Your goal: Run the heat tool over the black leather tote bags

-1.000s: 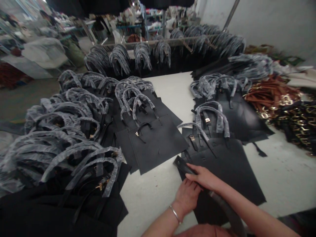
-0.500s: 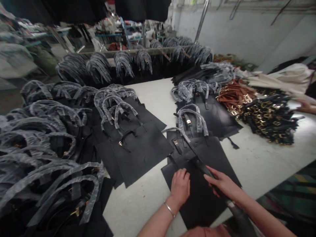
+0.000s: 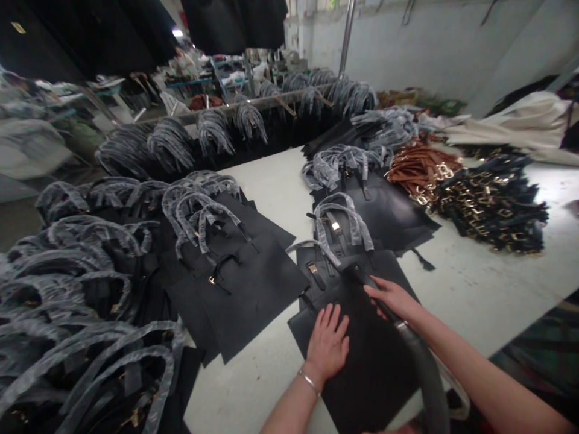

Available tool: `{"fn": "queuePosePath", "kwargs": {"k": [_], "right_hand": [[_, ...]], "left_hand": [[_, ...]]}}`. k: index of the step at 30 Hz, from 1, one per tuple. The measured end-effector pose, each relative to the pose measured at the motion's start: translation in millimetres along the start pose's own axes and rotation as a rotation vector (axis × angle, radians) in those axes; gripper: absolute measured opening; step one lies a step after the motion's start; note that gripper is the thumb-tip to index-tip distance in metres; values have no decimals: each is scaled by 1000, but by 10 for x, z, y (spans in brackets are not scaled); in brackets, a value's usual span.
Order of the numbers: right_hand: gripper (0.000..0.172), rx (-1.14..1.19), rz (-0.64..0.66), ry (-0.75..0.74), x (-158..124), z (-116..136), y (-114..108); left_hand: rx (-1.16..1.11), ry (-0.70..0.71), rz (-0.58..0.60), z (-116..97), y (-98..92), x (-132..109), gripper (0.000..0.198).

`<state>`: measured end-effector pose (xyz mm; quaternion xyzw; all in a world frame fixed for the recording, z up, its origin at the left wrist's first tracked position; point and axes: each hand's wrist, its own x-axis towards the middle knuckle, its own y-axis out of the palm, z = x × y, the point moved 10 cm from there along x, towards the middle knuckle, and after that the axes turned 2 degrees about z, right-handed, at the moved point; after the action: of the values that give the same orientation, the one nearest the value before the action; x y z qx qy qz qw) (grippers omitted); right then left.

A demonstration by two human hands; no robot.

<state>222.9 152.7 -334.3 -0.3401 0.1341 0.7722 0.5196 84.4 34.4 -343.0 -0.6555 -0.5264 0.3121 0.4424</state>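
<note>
My left hand (image 3: 328,345) lies flat with fingers spread on a black bag panel (image 3: 371,374) at the table's front. My right hand (image 3: 392,296) is wrapped round a long black tube-like piece (image 3: 425,374) with a silver-coloured band, which slants across the panel. Whether this is a tool or a bag handle I cannot tell. Its upper end meets the panel near a plastic-wrapped handle (image 3: 319,246). Just beyond my left hand, a black buckle strap (image 3: 315,274) with gold-coloured metal rests on the layered panels.
Black bag panels with wrapped handles (image 3: 90,283) crowd the left, beside another panel stack (image 3: 253,295). To the right lie brown straps (image 3: 418,169) and black straps with gold buckles (image 3: 493,202) on the white table (image 3: 488,289). Behind, bags hang along a rail (image 3: 212,129).
My left hand's fingers have gone from curled to spread flat. My right hand has shifted slightly up along the panel, still holding the black piece. Another person's hand at far right has left the view.
</note>
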Motion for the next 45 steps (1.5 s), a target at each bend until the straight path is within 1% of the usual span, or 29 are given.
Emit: {"fn": "queuePosePath", "kwargs": {"k": [2, 5, 7, 10, 13, 15, 17, 19, 21, 22, 24, 25, 26, 27, 29, 31, 32, 34, 35, 37, 40, 42, 44, 45], "right_hand": [[54, 18, -22, 15, -77, -62, -123], [45, 44, -16, 63, -158, -165, -264], [38, 59, -6, 76, -110, -167, -306], [34, 68, -2, 56, 78, -59, -312], [42, 56, -23, 5, 179, 86, -332], [50, 45, -27, -28, 104, 141, -366], [58, 38, 0, -44, -69, 122, -399], [65, 16, 58, -55, -290, 36, -414], [73, -19, 117, -50, -507, -111, -422], [75, -31, 135, -40, -605, -198, -431], [77, -27, 137, -16, -774, -360, -481], [77, -14, 118, -12, -849, -418, -530], [77, 3, 86, -15, -918, -458, -599], [76, 26, 37, -23, -986, -482, -694], [77, 66, -92, -23, -1123, -526, -940], [78, 101, -214, 5, -1260, -592, -1191], [79, 113, -252, 21, -1320, -630, -1287], [80, 126, -281, 56, -1402, -723, -1405], [82, 127, -278, 71, -1423, -775, -1428], [83, 100, -237, 94, -1423, -872, -1395], [82, 8, -144, 85, -1355, -943, -1205], [80, -48, -97, 70, -1302, -931, -1027], [77, -95, -60, 54, -1263, -870, -821], [76, -120, -41, 47, -1252, -827, -711]], "left_hand": [[-8, 2, -1, 2, 12, 2, 47], [-17, -3, -17, 15, 18, 6, 47], [-15, -6, -24, 23, 18, 13, 47], [-18, -1, -20, 18, 20, 18, 47], [-32, -3, -20, 2, 27, 1, 47], [-41, -18, -27, 4, 30, 7, 46], [-49, -54, -31, 45, 16, 76, 39], [-58, -127, -36, 161, -52, 238, 28], [-42, -230, -70, 354, -218, 479, 24], [-16, -288, -105, 471, -340, 613, 26], [72, -389, -147, 699, -570, 882, 36], [110, -444, -130, 821, -634, 1005, 42], [131, -501, -80, 946, -648, 1112, 42], [134, -543, -22, 1054, -630, 1202, 38], [120, -573, 50, 1193, -582, 1335, 29], [90, -575, 89, 1269, -535, 1398, 27], [70, -575, 104, 1294, -518, 1407, 28], [17, -571, 128, 1320, -512, 1394, 30], [-16, -564, 136, 1321, -526, 1377, 32], [-88, -544, 141, 1304, -593, 1322, 34], [-209, -526, 137, 1267, -749, 1154, 37], [-303, -546, 145, 1253, -827, 962, 35], [-416, -593, 161, 1234, -832, 714, 30], [-483, -626, 173, 1213, -795, 574, 28]]}}
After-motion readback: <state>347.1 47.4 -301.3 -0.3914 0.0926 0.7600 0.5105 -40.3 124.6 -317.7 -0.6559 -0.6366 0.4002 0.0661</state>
